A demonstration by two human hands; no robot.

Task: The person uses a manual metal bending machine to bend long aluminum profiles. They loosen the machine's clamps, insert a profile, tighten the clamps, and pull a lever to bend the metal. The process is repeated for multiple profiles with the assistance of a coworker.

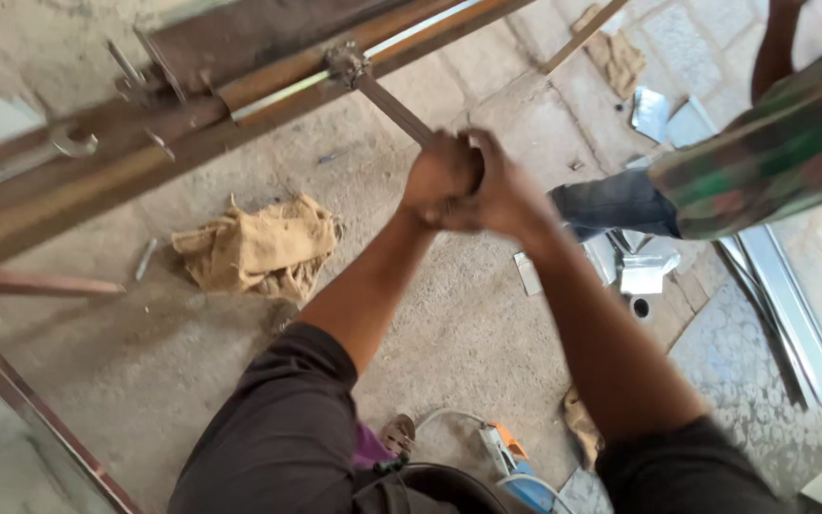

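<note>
Watching head view, I counted two hands: left hand and right hand, fingers clamped together on one metal handle | handle's long axis ran diagonally, pointing up-left to the rusty steel frame | one burlap rag lay on floor below | another person's camouflage sleeve at right

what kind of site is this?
Likely a metal fabrication workshop: both hands grip a wrench handle on a rusty steel frame, with sheet-metal offcuts on the concrete floor.
</note>
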